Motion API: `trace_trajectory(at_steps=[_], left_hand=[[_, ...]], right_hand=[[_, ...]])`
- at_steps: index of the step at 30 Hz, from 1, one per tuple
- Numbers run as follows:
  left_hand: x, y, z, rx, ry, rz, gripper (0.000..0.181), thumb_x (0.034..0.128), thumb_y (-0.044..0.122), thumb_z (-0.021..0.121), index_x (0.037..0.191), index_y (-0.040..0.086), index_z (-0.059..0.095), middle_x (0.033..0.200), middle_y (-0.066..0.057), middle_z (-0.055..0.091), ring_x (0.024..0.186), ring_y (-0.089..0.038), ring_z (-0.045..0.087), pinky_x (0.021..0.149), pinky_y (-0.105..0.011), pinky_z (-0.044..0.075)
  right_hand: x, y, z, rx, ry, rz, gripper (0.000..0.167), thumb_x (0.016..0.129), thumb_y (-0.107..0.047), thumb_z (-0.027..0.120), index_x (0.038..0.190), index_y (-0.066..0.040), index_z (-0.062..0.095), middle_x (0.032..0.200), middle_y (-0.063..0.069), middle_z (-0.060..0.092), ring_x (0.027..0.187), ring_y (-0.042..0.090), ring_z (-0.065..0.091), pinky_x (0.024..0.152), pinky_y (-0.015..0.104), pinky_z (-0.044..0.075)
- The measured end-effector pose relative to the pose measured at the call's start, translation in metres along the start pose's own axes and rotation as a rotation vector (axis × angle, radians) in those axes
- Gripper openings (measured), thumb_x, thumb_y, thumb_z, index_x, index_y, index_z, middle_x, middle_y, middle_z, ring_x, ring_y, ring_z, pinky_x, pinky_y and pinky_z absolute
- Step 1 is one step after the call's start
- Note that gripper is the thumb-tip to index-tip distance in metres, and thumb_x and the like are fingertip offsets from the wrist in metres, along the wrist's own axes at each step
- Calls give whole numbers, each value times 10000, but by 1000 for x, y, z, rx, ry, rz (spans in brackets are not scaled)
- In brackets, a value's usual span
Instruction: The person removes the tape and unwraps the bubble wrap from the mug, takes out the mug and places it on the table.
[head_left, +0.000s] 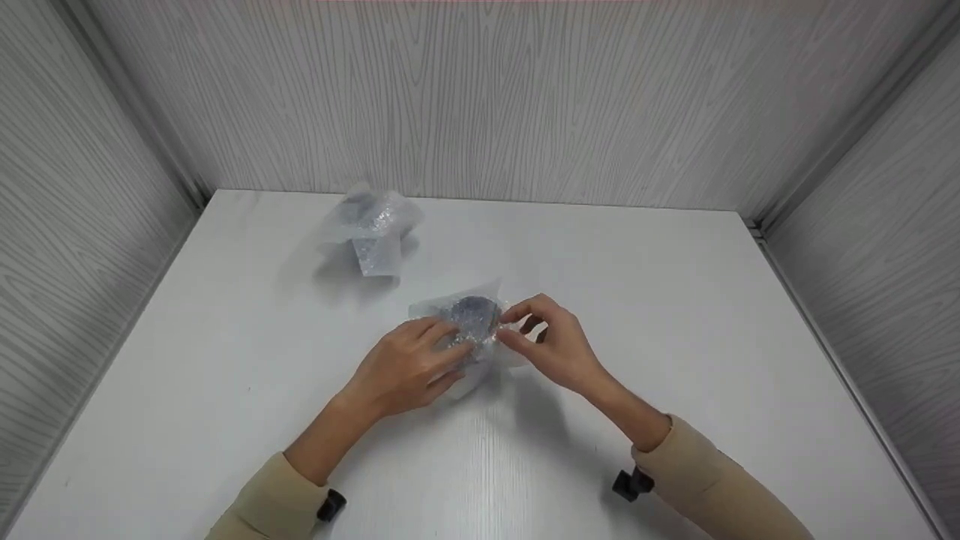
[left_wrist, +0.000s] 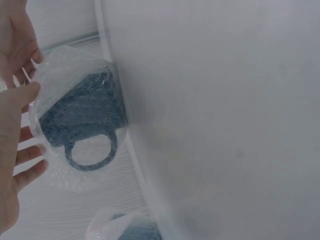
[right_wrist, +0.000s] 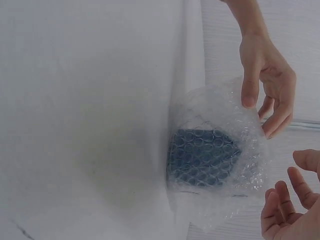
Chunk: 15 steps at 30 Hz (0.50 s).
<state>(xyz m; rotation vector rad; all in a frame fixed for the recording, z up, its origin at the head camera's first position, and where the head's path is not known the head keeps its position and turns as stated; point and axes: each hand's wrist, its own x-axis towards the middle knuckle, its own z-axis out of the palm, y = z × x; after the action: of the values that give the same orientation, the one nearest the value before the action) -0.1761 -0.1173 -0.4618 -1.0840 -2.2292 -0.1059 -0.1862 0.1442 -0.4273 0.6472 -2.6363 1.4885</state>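
A dark blue mug [left_wrist: 85,110] stands inside clear bubble wrap [left_wrist: 65,175], its looped handle showing through in the left wrist view. In the head view the mug [head_left: 474,316] lies between both hands. My left hand [head_left: 412,367] touches the near left side of the wrap, fingers spread and loosely bent. On the right side, my right hand [head_left: 559,341] has thumb and forefinger apart at the wrap's edge. The right wrist view shows the right hand [right_wrist: 295,210] with fingers parted and nothing between them, and the left hand [right_wrist: 267,80] against the wrap [right_wrist: 250,160].
Another bubble-wrapped bundle [head_left: 375,229] stands at the back left of the white table [head_left: 660,300], something dark inside it. Grey wood-grain panels [head_left: 465,97] rise behind the table and along both sides.
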Motion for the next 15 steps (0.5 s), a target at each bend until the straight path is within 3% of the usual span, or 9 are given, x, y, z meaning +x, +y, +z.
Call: trace_trajectory(at_steps=[8,15], left_hand=[[0,-1,0,-8,-4,-4,370,859,386,864,1181,232,764,1151,-51,744,1085,-259,729,933,-380,634],[0,-2,-1,-37,-1,-10,389,868,379,859,1195,201,742,1161,-57,745,1092,-260,729,939,-381,632]], right_hand=[[-2,15,-3,-139,36,-55,256,924,-237,829,1154,-150,758,1171,51,670,1036,197,608,785,411,578],[-6,23,-1,-197,23,-121,313,916,-229,838,1207,-165,742,1268,53,661,1129,345,637,809,409,579]])
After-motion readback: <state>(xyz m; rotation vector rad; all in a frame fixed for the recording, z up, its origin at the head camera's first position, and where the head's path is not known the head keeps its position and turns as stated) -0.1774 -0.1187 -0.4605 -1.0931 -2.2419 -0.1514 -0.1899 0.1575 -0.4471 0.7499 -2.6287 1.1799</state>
